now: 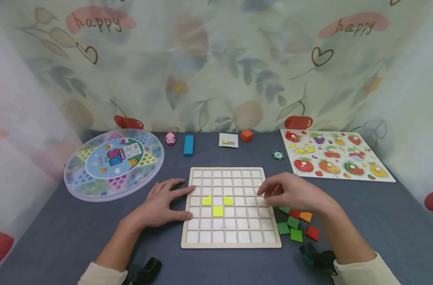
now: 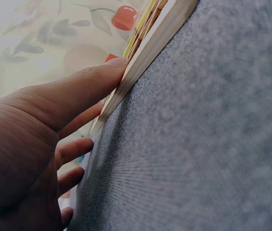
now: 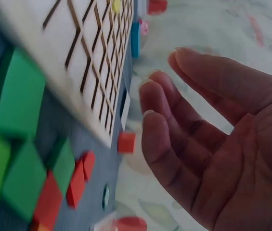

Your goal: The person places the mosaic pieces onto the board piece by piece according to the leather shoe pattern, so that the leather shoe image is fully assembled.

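A pale wooden grid board (image 1: 236, 236) lies in the middle of the table. Three yellow pieces sit in its cells: a yellow square (image 1: 218, 211) and two yellow pieces with a rounded side, one (image 1: 207, 200) up-left of it and the other (image 1: 228, 200) up-right. My left hand (image 1: 163, 204) rests at the board's left side, fingers spread, thumb and index fingertip at the edge. Over the board's right edge hovers my right hand (image 1: 291, 192), its fingers loosely bent; the right wrist view shows nothing between them. Loose green tiles (image 1: 293, 222) and red tiles (image 1: 312, 233) lie below it.
A round game box (image 1: 155, 174) stands at the left. Along the back are a pink pig figure (image 1: 170, 138), a blue block (image 1: 188, 145), a small printed card (image 1: 228, 140) and an orange block (image 1: 246, 135). A poker chip (image 1: 278, 155) lies near a fruit picture board (image 1: 330, 154).
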Tool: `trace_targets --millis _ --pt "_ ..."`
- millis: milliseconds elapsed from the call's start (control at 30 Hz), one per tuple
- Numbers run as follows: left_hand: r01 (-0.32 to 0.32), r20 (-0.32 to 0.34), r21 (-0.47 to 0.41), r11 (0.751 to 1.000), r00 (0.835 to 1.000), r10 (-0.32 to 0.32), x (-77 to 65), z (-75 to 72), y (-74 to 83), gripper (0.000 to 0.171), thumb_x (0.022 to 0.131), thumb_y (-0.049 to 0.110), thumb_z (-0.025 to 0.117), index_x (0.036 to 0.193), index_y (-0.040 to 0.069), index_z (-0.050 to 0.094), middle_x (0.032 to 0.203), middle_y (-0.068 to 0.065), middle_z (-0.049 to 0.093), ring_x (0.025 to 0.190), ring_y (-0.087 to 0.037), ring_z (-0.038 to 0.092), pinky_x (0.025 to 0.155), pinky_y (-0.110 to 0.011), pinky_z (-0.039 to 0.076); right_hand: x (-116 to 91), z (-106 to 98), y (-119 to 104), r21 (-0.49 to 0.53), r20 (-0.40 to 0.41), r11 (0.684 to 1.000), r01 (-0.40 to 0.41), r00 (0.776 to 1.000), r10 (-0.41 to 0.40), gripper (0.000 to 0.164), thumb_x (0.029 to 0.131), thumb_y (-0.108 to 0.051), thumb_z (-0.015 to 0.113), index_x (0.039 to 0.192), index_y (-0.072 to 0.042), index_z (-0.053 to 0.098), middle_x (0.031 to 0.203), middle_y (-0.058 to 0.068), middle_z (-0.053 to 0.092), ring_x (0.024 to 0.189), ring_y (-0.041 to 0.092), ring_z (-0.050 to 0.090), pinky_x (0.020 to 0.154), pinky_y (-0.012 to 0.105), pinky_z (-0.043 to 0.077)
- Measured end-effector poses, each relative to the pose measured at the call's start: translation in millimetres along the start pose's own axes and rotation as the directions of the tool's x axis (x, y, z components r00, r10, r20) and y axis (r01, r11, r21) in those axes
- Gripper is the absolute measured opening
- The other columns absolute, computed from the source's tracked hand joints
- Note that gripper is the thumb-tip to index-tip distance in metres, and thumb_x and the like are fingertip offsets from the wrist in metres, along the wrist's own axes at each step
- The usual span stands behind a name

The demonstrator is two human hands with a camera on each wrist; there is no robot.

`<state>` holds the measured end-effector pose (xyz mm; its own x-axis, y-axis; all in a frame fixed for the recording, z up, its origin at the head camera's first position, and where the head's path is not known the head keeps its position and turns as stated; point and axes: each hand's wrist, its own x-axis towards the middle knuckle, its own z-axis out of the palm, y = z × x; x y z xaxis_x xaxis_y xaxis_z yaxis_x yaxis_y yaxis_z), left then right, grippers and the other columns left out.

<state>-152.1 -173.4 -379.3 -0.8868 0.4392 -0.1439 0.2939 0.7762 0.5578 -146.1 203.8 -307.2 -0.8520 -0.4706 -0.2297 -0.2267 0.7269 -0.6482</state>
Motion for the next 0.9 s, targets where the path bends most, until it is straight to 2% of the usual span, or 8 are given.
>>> trace_targets --millis 167,400,500,700,900 --pt "0.003 0.001 -0.007 1.0 1.0 -0.003 -0.7 -0.6 1.2 0.08 0.087 0.059 0.076 0.156 0.032 0.048 0.166 -0.013 0.031 0.153 -0.047 0.019 0.123 -0.072 0.002 -13 -6 15 -0.009 0.02 0.999 -0.039 0.999 0.039 0.017 0.091 -0.015 0.078 0.108 -0.014 0.077 0.095 -0.001 0.069 0.086 0.02 0.061 0.071 0.034 0.055" --pt "-0.002 -0.002 -0.008 1.0 1.0 0.002 -1.1 0.1 0.3 0.08 0.087 0.059 0.076 0.156 0.032 0.048 0.166 -0.013 0.031 0.154 -0.046 0.019 0.123 -0.071 0.002 -29 -10 42 -0.008 0.047 0.999 -0.048 0.998 0.049 0.014 0.089 -0.014 0.079 0.102 -0.012 0.075 0.091 -0.003 0.07 0.08 0.017 0.063 0.068 0.031 0.054" --pt "-0.001 0.003 -0.02 1.0 1.0 0.001 -1.5 0.2 1.1 0.08 0.087 0.059 0.076 0.156 0.031 0.048 0.166 -0.014 0.031 0.153 -0.047 0.019 0.123 -0.072 0.002 -36 -12 53 -0.03 0.031 0.995 -0.09 0.995 0.091 0.013 0.087 -0.013 0.08 0.098 -0.014 0.074 0.088 -0.003 0.068 0.079 0.017 0.062 0.066 0.031 0.053" --pt "0.02 0.009 -0.02 1.0 1.0 -0.02 -1.2 0.7 1.7 0.08 0.086 0.059 0.077 0.156 0.031 0.048 0.167 -0.014 0.031 0.154 -0.046 0.017 0.124 -0.071 0.001 -45 -14 71 -0.138 -0.015 0.974 -0.178 0.984 0.178 0.018 0.084 -0.016 0.083 0.097 -0.015 0.071 0.088 -0.001 0.063 0.083 0.018 0.056 0.07 0.034 0.048" --pt "0.021 0.009 -0.018 1.0 1.0 -0.021 1.4 0.6 2.1 0.081 0.086 0.059 0.077 0.156 0.031 0.049 0.167 -0.014 0.03 0.154 -0.046 0.017 0.124 -0.071 0.002 -48 -11 79 -0.186 -0.057 0.964 -0.192 0.981 0.184 0.025 0.081 -0.02 0.085 0.1 -0.013 0.071 0.091 0.0 0.062 0.084 0.018 0.055 0.072 0.034 0.048"
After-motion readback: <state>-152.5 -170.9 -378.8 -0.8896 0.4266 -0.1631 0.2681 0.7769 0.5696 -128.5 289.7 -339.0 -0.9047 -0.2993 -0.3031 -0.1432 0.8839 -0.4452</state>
